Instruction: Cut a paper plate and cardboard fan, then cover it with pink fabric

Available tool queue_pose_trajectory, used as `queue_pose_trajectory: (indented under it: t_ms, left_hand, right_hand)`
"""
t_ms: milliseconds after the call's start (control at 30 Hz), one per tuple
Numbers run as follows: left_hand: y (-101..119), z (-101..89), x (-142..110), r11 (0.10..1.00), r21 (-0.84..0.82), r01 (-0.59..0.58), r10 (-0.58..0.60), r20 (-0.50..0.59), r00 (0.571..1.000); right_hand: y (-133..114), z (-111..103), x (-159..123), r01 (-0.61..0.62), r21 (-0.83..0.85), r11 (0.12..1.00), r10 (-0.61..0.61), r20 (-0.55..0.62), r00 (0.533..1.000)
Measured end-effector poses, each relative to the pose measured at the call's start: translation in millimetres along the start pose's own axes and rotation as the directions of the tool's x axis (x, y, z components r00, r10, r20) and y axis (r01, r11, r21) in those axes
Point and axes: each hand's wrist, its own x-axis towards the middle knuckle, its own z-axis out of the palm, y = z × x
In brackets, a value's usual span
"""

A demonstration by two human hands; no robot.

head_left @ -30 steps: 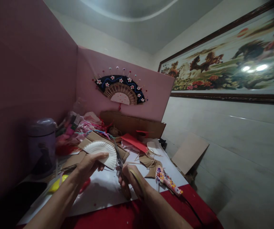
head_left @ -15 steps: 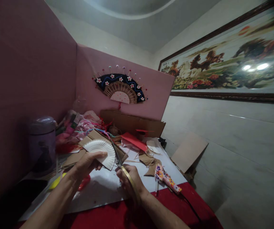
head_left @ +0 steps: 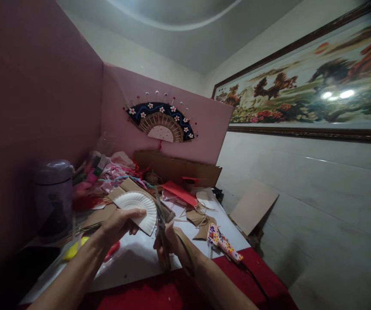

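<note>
Pinched in my left hand point(head_left: 125, 221) is a white fluted half-circle point(head_left: 140, 202), like half a paper plate, with a piece of brown cardboard point(head_left: 130, 186) behind it. My right hand point(head_left: 172, 243) is closed round the gold-coloured handles of a pair of scissors point(head_left: 160, 209). The blades point up and away, along the right edge of the white half-circle. From here I cannot tell whether they touch it. Both hands are above the white sheet point(head_left: 133, 262) that covers the table.
A flower-patterned glue gun point(head_left: 222, 243) lies at the right with its cord. Cardboard scraps point(head_left: 206, 228) and a red envelope-like sheet point(head_left: 179, 193) lie beyond. At the left stands a purple flask point(head_left: 53, 198). A decorated fan point(head_left: 161, 120) hangs on the pink panel point(head_left: 211, 129).
My right hand has turned the scissors, so the blades stand more upright and the handles have spread apart. My left hand still holds the white half-circle in nearly the same place.
</note>
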Motion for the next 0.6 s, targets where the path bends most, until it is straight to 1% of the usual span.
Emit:
queue_pose_trajectory:
  t_ms: [133,233,300,367,467,600]
  left_hand:
    - [0.0,2.4,-1.4,1.000,-0.009,-0.010,0.010,0.004,1.000]
    - [-2.0,0.3,-0.1,1.000,0.002,-0.009,0.009,0.013,1.000]
    - [-4.6,-2.0,2.4,1.000,0.003,-0.015,0.015,0.025,1.000]
    - [-7.3,-3.5,4.9,1.000,0.006,-0.013,0.012,0.035,0.999]
    - [-9.6,-3.3,6.1,1.000,0.005,0.002,-0.002,0.036,0.999]
    - [-9.0,-2.3,3.2,1.000,-0.002,0.022,-0.022,0.038,0.999]
  right_hand:
    - [-8.5,0.2,-2.3,-0.019,-0.023,1.000,0.018,-0.048,0.999]
    - [-16.5,1.0,-3.2,-0.049,-0.049,0.998,0.047,-0.049,0.998]
    - [-18.2,1.7,-2.4,-0.056,-0.068,0.996,0.051,-0.070,0.996]
    - [-15.7,2.4,-0.3,-0.061,-0.078,0.995,0.052,-0.105,0.993]
    - [-5.4,3.0,4.3,-0.085,-0.058,0.995,0.077,-0.129,0.989]
    - [11.4,3.3,9.0,-0.047,0.031,0.998,0.052,-0.165,0.985]
